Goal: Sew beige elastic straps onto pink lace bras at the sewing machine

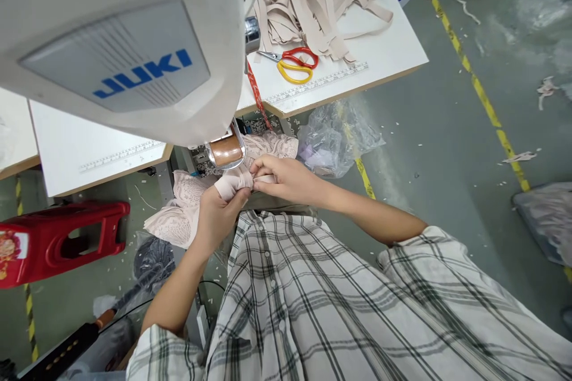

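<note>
My left hand (218, 214) and my right hand (283, 177) both pinch a pale pink lace garment (183, 208) just under the head of a white sewing machine (120, 41). The fingertips of both hands meet on a folded beige edge of the fabric (235, 181), close to the machine's brown-taped arm end (226, 152). Lace hangs down to the left of my left wrist, and more of it lies behind my right hand.
A heap of beige elastic strips (308, 0) and red-and-yellow scissors (292, 62) lie on the white table (379, 53), which has a ruler along its edge. Below are a clear plastic bag (335, 137), a red stool (58, 241) and yellow floor tape (482, 95).
</note>
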Available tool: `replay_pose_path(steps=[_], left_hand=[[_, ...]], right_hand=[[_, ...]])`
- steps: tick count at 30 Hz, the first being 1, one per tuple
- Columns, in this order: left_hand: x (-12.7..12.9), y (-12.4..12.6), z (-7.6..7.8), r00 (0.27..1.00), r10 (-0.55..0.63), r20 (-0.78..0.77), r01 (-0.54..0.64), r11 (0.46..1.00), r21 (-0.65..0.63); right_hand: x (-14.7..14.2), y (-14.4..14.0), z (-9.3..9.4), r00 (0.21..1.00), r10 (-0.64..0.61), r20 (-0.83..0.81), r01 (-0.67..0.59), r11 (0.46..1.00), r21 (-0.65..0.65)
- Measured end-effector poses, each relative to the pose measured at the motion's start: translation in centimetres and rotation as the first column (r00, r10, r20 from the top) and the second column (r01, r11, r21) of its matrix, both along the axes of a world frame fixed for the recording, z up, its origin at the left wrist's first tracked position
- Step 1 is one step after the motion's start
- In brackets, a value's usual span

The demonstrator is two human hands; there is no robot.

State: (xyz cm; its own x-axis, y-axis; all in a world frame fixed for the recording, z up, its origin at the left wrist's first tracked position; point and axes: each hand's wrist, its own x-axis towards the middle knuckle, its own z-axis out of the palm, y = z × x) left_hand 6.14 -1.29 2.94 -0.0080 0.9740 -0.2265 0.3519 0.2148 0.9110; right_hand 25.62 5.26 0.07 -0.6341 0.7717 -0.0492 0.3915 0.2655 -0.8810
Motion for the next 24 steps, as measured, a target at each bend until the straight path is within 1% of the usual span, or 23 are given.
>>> replay_pose_path(steps=[4,7,9,11,14,16,17,18,21,22,23,24], left_hand=[[0.1,0.2,0.0,0.999,0.028,0.031,-0.028,0.999,-0.021],[0.2,0.3,-0.2,0.996,0.065,0.054,-0.063,0.998,-0.029],[0.4,0.3,-0.3,0.993,0.101,0.068,-0.098,0.994,-0.039],[0.7,0.3,-0.5,0.988,0.137,0.075,-0.134,0.990,-0.046],[1.2,0.3,-0.7,0.980,0.178,0.087,-0.176,0.984,-0.031],[1.6,0.4,-0.7,0.971,0.214,0.106,-0.215,0.977,-0.005],[1.9,0.4,-0.7,0.963,0.237,0.125,-0.239,0.971,0.005],[2.2,0.4,-0.6,0.954,0.261,0.145,-0.265,0.964,0.010],[2.5,0.3,-0.3,0.928,0.312,0.205,-0.319,0.948,-0.002],[2.4,0.1,-0.3,0.922,0.314,0.225,-0.319,0.948,-0.012],[2.2,-0.1,-0.3,0.918,0.308,0.249,-0.312,0.950,-0.025],[2.0,-0.4,-0.5,0.907,0.306,0.290,-0.309,0.950,-0.038]], right_hand=[[0.0,0.7,0.1,0.999,0.025,-0.025,-0.026,0.999,-0.047],[-0.1,1.1,0.2,0.998,0.013,-0.058,-0.022,0.987,-0.159],[0.0,1.2,0.1,0.996,0.011,-0.090,-0.036,0.959,-0.281],[0.0,1.2,-0.3,0.991,0.002,-0.136,-0.056,0.917,-0.395],[0.0,1.2,-0.7,0.980,-0.023,-0.199,-0.079,0.869,-0.488],[0.0,1.0,-0.5,0.976,-0.043,-0.212,-0.068,0.870,-0.489],[-0.1,0.9,-0.2,0.978,-0.054,-0.203,-0.048,0.884,-0.466],[-0.1,0.9,0.2,0.980,-0.064,-0.189,-0.022,0.906,-0.423],[-0.3,0.8,1.4,0.989,-0.069,-0.129,0.037,0.971,-0.238],[-0.3,0.9,1.7,0.992,-0.058,-0.115,0.035,0.981,-0.189],[-0.3,1.1,2.0,0.994,-0.035,-0.107,0.017,0.985,-0.170],[-0.3,1.3,2.3,0.994,-0.007,-0.107,-0.014,0.981,-0.195]])
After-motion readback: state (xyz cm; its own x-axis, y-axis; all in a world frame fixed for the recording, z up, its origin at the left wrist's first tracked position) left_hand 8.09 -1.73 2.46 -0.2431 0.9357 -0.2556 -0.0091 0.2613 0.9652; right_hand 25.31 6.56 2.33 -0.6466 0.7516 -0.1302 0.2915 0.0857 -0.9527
